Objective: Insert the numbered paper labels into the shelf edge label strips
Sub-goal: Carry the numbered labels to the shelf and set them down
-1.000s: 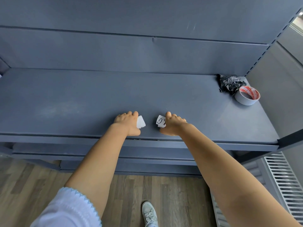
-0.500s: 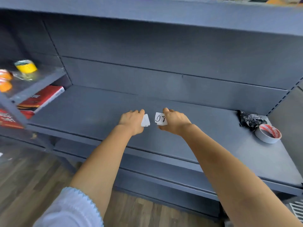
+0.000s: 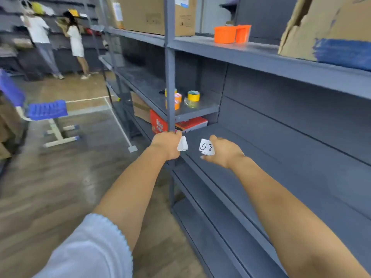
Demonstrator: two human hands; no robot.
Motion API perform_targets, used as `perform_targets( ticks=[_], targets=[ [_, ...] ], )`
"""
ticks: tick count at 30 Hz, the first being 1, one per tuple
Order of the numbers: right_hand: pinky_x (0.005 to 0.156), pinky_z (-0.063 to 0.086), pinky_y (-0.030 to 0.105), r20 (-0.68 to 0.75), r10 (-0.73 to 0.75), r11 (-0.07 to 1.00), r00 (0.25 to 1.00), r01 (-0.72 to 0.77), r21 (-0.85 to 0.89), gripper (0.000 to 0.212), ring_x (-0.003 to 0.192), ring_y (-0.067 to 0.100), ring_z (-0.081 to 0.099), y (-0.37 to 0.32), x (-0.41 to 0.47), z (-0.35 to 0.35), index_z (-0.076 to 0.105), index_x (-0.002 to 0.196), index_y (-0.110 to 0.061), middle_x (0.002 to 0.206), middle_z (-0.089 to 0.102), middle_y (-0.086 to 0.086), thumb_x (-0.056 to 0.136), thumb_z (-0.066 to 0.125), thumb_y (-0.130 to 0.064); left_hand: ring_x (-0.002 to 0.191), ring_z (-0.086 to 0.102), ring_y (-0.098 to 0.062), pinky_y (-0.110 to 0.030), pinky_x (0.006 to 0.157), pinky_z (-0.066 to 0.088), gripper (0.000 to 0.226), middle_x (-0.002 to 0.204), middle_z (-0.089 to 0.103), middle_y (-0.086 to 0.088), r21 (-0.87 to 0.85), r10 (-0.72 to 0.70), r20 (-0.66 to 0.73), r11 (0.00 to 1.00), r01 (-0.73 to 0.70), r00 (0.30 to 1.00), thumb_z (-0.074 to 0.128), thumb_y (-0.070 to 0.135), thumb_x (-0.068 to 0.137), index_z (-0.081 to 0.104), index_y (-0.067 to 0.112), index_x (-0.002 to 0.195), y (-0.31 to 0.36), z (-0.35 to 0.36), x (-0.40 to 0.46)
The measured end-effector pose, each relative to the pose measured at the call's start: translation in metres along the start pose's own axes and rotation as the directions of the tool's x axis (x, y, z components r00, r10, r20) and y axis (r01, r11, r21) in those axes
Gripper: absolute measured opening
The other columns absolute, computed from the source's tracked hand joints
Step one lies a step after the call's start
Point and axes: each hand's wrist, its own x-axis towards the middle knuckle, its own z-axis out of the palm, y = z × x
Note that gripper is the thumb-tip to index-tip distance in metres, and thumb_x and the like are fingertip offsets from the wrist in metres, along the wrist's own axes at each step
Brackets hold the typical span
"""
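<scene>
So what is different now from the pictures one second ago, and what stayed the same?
The view swung left: the tape roll and black bag at the shelf's right end are out of sight, and the next shelf bay, aisle and two people appeared. Both hands rose off the shelf. Unchanged: the left hand grips its paper stack, the right hand its labels.

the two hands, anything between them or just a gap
Just a gap in the head view: the left hand holds a folded stack of labels, the right hand a label with handwritten digits. Only bare grey shelf shows between.
</scene>
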Motion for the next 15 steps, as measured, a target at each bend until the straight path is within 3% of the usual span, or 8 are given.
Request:
perform_targets(
  ticks=[6,9,15],
  targets=[
    [0.075,0.046,0.038,0.005,-0.281,0.958,0.960,0.280,0.062,0.049,0.103,0.030,0.055,-0.087,0.060,0.002,0.042,0.109,-0.009,0.114,0.056,0.012,0.084,0.063,-0.046,0.110,0.051,-0.029,-0.036,0.077,0.042,0.044,0.121,0.053,-0.011,0.034,-0.296,0.034,0.955,0.295,0.955,0.056,0.025,0.087,0.039,0.007,0.124,-0.094,-0.006,-0.039],
    [0.068,0.042,0.033,0.013,-0.377,0.925,0.926,0.377,0.045,0.044,0.094,0.027,0.055,-0.127,0.083,0.006,0.039,0.101,-0.013,0.109,0.058,0.010,0.084,0.062,-0.047,0.110,0.052,-0.030,-0.035,0.076,0.042,0.042,0.121,0.054,-0.011,0.037,-0.405,0.065,0.914,0.403,0.912,0.054,0.023,0.087,0.039,0.007,0.123,-0.132,-0.003,-0.049],
    [0.069,0.039,0.033,0.042,-0.444,0.896,0.895,0.443,0.045,0.048,0.086,0.025,0.050,-0.186,0.142,0.018,0.044,0.108,-0.008,0.108,0.058,0.012,0.084,0.062,-0.046,0.112,0.051,-0.030,-0.036,0.083,0.043,0.041,0.121,0.054,-0.011,0.015,-0.466,0.064,0.885,0.466,0.882,0.055,0.025,0.086,0.041,0.008,0.120,-0.202,0.014,-0.028]
  ],
)
